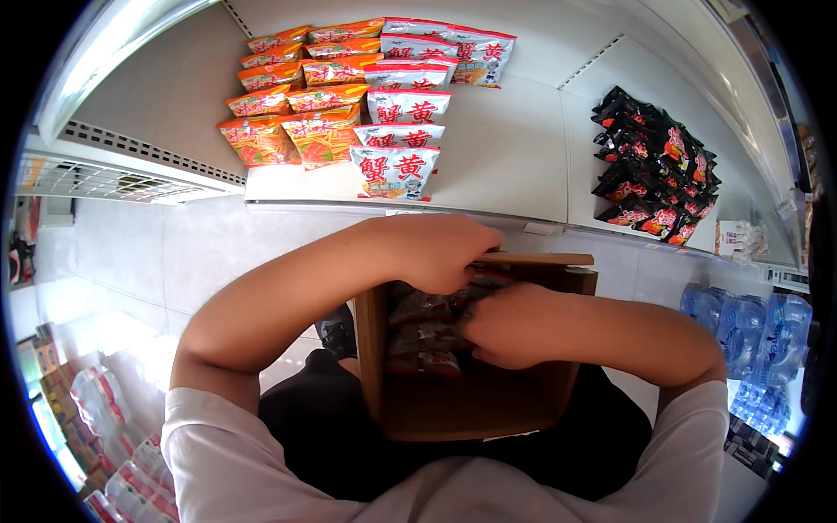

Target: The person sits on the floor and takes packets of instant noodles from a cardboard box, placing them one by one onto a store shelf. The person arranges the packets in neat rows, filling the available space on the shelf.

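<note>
An open cardboard box (471,415) stands between my knees, with silver-and-red snack packets (422,337) stacked along its left side. My left hand (448,252) is curled at the box's far edge, beside the upright flap (543,259) and above the farthest packets. Deeper in the box, my right hand (510,323) reaches in from the right against the packets' right ends. The fingers of both hands are mostly hidden or in shadow, so whether either grips a packet is unclear.
Ahead is a white shelf (503,150) bearing rows of orange snack bags (320,134), silver-white bags (395,171) and black bags (657,170). Blue-tinted bottle packs (745,327) stand on the floor at right. Wrapped red-and-white packs (140,480) sit at lower left.
</note>
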`<move>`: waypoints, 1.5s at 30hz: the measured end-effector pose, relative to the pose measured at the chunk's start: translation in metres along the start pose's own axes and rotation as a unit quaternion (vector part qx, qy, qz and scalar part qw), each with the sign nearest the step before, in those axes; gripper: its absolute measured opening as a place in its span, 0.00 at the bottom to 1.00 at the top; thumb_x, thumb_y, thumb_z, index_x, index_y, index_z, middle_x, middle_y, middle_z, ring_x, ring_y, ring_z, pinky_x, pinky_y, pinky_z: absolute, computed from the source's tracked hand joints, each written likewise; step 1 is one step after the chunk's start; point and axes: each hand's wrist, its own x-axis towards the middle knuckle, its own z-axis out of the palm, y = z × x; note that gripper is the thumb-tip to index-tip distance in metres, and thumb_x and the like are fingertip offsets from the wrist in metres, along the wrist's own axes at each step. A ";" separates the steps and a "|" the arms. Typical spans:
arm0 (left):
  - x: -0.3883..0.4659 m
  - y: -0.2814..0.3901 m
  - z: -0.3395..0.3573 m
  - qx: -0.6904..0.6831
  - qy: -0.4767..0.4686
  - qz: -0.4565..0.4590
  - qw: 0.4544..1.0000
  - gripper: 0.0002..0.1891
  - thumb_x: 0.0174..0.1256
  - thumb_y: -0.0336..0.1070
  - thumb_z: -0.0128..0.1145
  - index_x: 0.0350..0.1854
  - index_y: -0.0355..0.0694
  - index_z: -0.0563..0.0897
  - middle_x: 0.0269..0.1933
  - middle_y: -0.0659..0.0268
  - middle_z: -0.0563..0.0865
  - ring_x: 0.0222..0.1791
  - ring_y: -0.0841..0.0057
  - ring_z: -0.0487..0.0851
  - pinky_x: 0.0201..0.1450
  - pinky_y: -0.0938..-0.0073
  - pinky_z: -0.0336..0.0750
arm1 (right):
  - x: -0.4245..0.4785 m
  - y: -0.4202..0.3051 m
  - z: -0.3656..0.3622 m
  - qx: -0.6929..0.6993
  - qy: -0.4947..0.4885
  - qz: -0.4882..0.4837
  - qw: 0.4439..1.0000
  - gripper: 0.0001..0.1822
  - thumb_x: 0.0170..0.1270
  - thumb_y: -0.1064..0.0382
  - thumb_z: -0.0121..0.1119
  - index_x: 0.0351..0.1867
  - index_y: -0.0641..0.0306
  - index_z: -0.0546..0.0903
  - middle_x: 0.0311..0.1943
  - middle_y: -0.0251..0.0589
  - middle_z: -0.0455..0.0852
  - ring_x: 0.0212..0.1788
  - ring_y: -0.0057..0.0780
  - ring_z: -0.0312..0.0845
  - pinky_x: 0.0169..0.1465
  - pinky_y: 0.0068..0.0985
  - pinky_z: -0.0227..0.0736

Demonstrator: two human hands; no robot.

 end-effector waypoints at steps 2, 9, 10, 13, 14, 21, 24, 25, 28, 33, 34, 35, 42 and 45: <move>0.000 -0.003 0.000 -0.015 -0.005 -0.012 1.000 0.19 0.65 0.29 0.58 0.59 0.35 0.79 0.51 0.46 0.85 0.55 0.47 0.83 0.54 0.54 0.77 | 0.044 -0.001 0.011 -0.032 -0.065 0.016 0.997 0.18 0.69 0.55 0.61 0.54 0.62 0.85 0.48 0.50 0.90 0.52 0.46 0.87 0.56 0.42 0.81; -0.006 -0.001 0.009 -0.006 0.031 0.031 0.999 0.21 0.69 0.27 0.55 0.64 0.36 0.77 0.57 0.49 0.84 0.61 0.49 0.81 0.62 0.54 0.76 | 0.136 0.039 0.046 0.012 0.091 -0.022 0.996 0.22 0.65 0.56 0.63 0.55 0.68 0.84 0.47 0.52 0.91 0.50 0.49 0.87 0.54 0.42 0.81; -0.006 -0.002 0.009 -0.003 0.030 0.030 0.999 0.21 0.69 0.27 0.55 0.64 0.36 0.76 0.57 0.48 0.83 0.61 0.49 0.80 0.63 0.54 0.76 | 0.139 0.041 0.048 0.018 0.100 -0.024 0.995 0.22 0.65 0.56 0.63 0.55 0.68 0.84 0.47 0.52 0.91 0.50 0.49 0.87 0.54 0.42 0.81; -0.007 -0.004 0.010 0.004 0.031 0.030 0.999 0.21 0.69 0.27 0.54 0.65 0.35 0.76 0.58 0.48 0.83 0.63 0.50 0.80 0.64 0.53 0.75 | 0.143 0.036 0.049 0.035 0.090 -0.008 0.995 0.22 0.65 0.56 0.63 0.55 0.68 0.84 0.47 0.52 0.91 0.50 0.49 0.87 0.54 0.42 0.81; -0.009 -0.004 0.010 0.003 0.035 0.032 0.999 0.21 0.70 0.27 0.54 0.65 0.35 0.76 0.59 0.48 0.83 0.63 0.49 0.80 0.64 0.53 0.75 | 0.143 0.031 0.050 0.040 0.084 -0.005 0.996 0.22 0.65 0.56 0.63 0.55 0.68 0.84 0.47 0.52 0.91 0.50 0.49 0.87 0.54 0.42 0.81; -0.007 -0.005 0.009 -0.006 0.032 0.045 0.998 0.21 0.70 0.28 0.53 0.65 0.35 0.76 0.59 0.48 0.83 0.63 0.49 0.79 0.65 0.53 0.75 | 0.146 0.020 0.047 0.056 0.078 0.011 0.995 0.22 0.65 0.56 0.63 0.55 0.68 0.84 0.47 0.52 0.91 0.50 0.49 0.87 0.54 0.42 0.81; -0.011 0.000 0.005 -0.014 0.026 0.041 0.999 0.21 0.70 0.28 0.53 0.65 0.36 0.76 0.59 0.48 0.82 0.63 0.50 0.79 0.65 0.53 0.75 | 0.146 0.020 0.046 0.062 0.077 0.013 0.995 0.22 0.65 0.56 0.63 0.55 0.68 0.84 0.47 0.52 0.91 0.50 0.49 0.87 0.54 0.42 0.81; -0.011 0.000 0.005 -0.012 0.026 0.040 0.999 0.21 0.70 0.28 0.53 0.65 0.36 0.76 0.59 0.49 0.82 0.64 0.50 0.79 0.65 0.53 0.75 | 0.146 0.020 0.046 0.063 0.076 0.012 0.995 0.22 0.65 0.56 0.63 0.55 0.68 0.84 0.47 0.52 0.91 0.50 0.49 0.87 0.54 0.42 0.81; -0.011 -0.001 0.007 -0.006 0.028 0.040 0.999 0.21 0.71 0.29 0.53 0.66 0.36 0.75 0.60 0.49 0.82 0.64 0.50 0.79 0.65 0.53 0.74 | 0.146 0.020 0.046 0.066 0.073 0.009 0.995 0.22 0.65 0.55 0.63 0.55 0.68 0.84 0.47 0.52 0.90 0.50 0.49 0.87 0.53 0.42 0.81; -0.009 -0.002 0.007 -0.007 0.025 0.040 0.999 0.21 0.70 0.28 0.53 0.66 0.36 0.75 0.60 0.49 0.82 0.64 0.50 0.78 0.65 0.53 0.74 | 0.144 0.021 0.045 0.071 0.071 0.007 0.995 0.22 0.65 0.55 0.63 0.55 0.68 0.84 0.47 0.52 0.90 0.50 0.49 0.87 0.53 0.42 0.81; -0.009 -0.002 0.008 -0.007 0.027 0.042 0.999 0.21 0.70 0.28 0.53 0.66 0.36 0.75 0.60 0.49 0.82 0.64 0.50 0.78 0.65 0.53 0.74 | 0.145 0.022 0.045 0.071 0.072 0.009 0.995 0.22 0.65 0.55 0.63 0.55 0.68 0.84 0.47 0.52 0.90 0.50 0.49 0.87 0.53 0.42 0.81; -0.009 -0.002 0.008 -0.006 0.030 0.044 0.999 0.21 0.70 0.28 0.53 0.66 0.36 0.75 0.60 0.49 0.82 0.64 0.50 0.78 0.65 0.53 0.74 | 0.145 0.022 0.044 0.072 0.073 0.007 0.995 0.22 0.65 0.55 0.63 0.55 0.68 0.84 0.47 0.52 0.90 0.50 0.49 0.87 0.53 0.42 0.81; -0.008 -0.005 0.011 -0.014 0.038 0.048 0.998 0.21 0.71 0.28 0.53 0.66 0.36 0.75 0.61 0.49 0.82 0.64 0.50 0.78 0.65 0.54 0.75 | 0.147 0.027 0.041 0.075 0.082 0.013 0.994 0.22 0.65 0.55 0.63 0.55 0.68 0.84 0.47 0.52 0.90 0.50 0.49 0.87 0.53 0.41 0.81; -0.009 -0.004 0.010 -0.016 0.042 0.057 0.997 0.21 0.71 0.28 0.53 0.65 0.36 0.75 0.60 0.49 0.82 0.64 0.49 0.79 0.65 0.54 0.75 | 0.148 0.024 0.041 0.075 0.082 0.013 0.994 0.22 0.65 0.55 0.63 0.55 0.68 0.83 0.47 0.52 0.90 0.49 0.49 0.87 0.53 0.41 0.81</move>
